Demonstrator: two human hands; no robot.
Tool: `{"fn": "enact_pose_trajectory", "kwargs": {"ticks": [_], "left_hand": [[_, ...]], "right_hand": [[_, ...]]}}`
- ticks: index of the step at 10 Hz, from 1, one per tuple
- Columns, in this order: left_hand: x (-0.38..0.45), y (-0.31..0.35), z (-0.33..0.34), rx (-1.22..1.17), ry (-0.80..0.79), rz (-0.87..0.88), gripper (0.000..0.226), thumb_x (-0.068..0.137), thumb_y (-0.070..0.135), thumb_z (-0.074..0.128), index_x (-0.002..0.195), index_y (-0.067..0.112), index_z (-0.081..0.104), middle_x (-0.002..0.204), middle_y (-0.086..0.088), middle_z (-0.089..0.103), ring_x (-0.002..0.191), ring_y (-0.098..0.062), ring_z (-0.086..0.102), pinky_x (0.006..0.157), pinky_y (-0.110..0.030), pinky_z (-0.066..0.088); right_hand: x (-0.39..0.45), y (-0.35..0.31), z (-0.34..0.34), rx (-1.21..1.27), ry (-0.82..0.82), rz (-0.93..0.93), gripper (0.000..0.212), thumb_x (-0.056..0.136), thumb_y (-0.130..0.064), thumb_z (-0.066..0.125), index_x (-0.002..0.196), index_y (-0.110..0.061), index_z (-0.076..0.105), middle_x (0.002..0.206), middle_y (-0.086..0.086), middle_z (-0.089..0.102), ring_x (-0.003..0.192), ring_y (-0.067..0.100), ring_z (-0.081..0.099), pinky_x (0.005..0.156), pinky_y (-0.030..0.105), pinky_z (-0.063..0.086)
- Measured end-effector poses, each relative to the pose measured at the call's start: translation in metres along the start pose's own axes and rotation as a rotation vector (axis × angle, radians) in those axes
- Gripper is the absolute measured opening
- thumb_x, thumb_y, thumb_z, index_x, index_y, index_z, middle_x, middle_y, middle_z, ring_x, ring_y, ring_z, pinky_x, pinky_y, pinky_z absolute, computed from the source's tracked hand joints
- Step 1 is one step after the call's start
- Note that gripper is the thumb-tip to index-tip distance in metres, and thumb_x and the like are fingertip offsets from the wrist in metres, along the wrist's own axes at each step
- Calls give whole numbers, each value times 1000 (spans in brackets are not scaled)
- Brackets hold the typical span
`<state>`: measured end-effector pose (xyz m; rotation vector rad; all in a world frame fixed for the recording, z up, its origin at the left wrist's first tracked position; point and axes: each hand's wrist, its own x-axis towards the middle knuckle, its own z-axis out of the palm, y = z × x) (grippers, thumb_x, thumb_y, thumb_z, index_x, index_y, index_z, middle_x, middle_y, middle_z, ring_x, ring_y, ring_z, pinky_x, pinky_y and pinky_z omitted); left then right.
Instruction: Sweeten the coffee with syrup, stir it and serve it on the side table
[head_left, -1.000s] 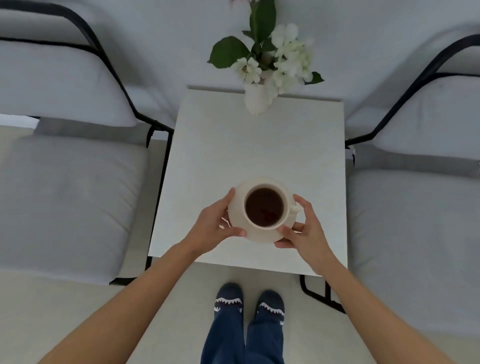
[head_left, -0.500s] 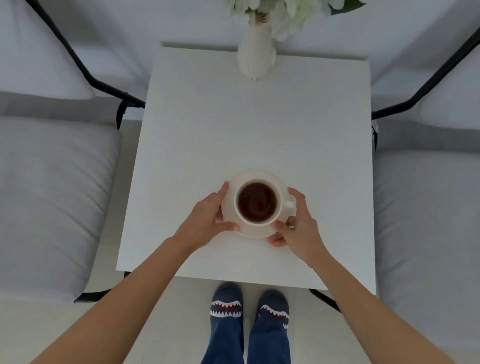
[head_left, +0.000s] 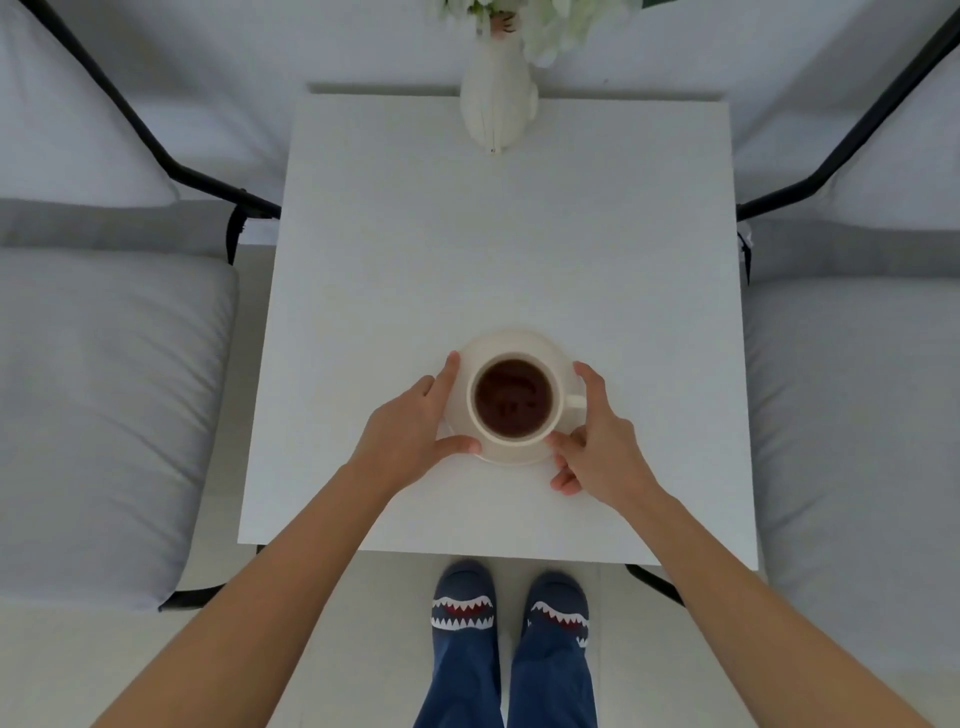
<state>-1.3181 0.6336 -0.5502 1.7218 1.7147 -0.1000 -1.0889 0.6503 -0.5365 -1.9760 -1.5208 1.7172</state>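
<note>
Coffee cup (head_left: 514, 402): full of dark coffee, on its saucer (head_left: 519, 343), near the desk (head_left: 493, 234) front edge.
Left hand (head_left: 410, 436): fingers clamped on the saucer's left rim.
Right hand (head_left: 597, 441): fingers clamped on the right rim, beside the cup handle.
Vase (head_left: 498, 104): at the desk's far edge.

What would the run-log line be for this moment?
phase: serving | cup of coffee on saucer | saucer on side table | left hand, right hand at saucer rim
</note>
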Motion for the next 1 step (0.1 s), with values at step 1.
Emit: {"fn": "enact_pose_trajectory", "kwargs": {"ticks": [1], "left_hand": [[-6, -5, -1, -155, 99, -36, 100, 87, 52, 68, 160, 25, 6, 113, 3, 53, 95, -16, 56, 87, -37, 52]], "right_hand": [[-10, -1, -19, -87, 13, 36, 69, 95, -5, 54, 148, -37, 23, 83, 10, 65, 59, 20, 71, 56, 32, 62]]}}
